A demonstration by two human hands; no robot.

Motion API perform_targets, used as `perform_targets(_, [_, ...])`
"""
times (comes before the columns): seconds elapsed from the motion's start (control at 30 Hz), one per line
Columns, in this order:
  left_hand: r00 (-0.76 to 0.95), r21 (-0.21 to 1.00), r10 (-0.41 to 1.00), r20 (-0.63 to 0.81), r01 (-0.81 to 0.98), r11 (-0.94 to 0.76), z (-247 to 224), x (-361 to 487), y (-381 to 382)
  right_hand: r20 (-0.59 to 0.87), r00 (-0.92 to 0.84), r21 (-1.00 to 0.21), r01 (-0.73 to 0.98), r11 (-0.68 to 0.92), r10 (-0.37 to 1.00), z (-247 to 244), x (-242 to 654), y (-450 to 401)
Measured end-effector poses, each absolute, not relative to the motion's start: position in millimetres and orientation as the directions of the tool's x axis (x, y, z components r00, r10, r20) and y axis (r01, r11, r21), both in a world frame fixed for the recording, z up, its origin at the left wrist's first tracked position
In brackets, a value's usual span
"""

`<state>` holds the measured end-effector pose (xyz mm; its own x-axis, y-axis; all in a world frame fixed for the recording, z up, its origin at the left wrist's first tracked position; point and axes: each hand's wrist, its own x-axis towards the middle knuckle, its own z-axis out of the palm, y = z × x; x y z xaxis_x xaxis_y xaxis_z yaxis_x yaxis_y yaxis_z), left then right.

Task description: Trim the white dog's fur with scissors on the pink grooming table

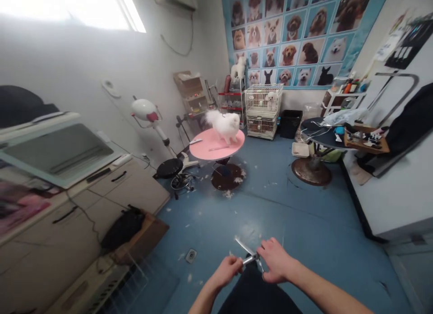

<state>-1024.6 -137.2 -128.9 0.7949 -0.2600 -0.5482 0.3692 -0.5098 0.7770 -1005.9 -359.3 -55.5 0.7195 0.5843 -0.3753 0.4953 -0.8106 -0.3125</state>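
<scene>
A pair of silver scissors point(245, 247) is held low in front of my body with its blades spread apart. My right hand point(276, 260) is closed around the handle end. My left hand point(228, 270) pinches the lower silver part of the scissors, which looks like the other blade; its end is hidden in my fingers. Farther ahead, a fluffy white dog point(223, 124) stands on a round pink table point(203, 147). Near the dog lie a thin comb-like tool point(218, 148) and a white, dark-edged tool point(195, 141).
A black stool point(169, 168) and a white standing dryer point(145, 110) are left of the pink table. Stacked cages point(263, 108) stand behind. A dark round table point(318, 130) carries a box of tools. Fur tufts dot the blue floor point(270, 205).
</scene>
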Motion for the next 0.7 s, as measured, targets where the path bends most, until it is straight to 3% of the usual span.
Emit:
perform_targets(0.13, [0.766,0.777,-0.259,-0.589,0.448,-0.443,-145.2,-1059.1,-163.5,-0.382,0.765,-0.373,0.386,-0.844,0.519,-70.4,-1052.2,-386.8])
perform_targets(0.37, [0.766,0.686,-0.175,-0.618,0.417,-0.596,-146.1,-1059.9,-218.0,-0.389,0.821,-0.421,0.246,-0.873,0.418,-84.1,-1098.0,-438.2])
perform_targets(0.5, [0.784,0.710,-0.260,-0.563,0.298,-0.638,-129.7,-1050.7,-243.1,-0.356,0.844,-0.439,0.227,-0.869,0.400,-92.1,-1097.8,-473.1])
perform_targets(0.63, [0.668,0.698,-0.347,-0.658,0.368,-0.614,-123.0,-1043.0,-289.1,-0.347,0.853,-0.440,0.219,-0.871,0.390,-97.1,-1089.0,-517.4])
perform_targets(0.7, [0.688,0.689,-0.298,-0.661,0.400,-0.604,-125.0,-1036.6,-320.3,-0.351,0.855,-0.444,0.208,-0.872,0.382,-98.5,-1084.7,-542.7])
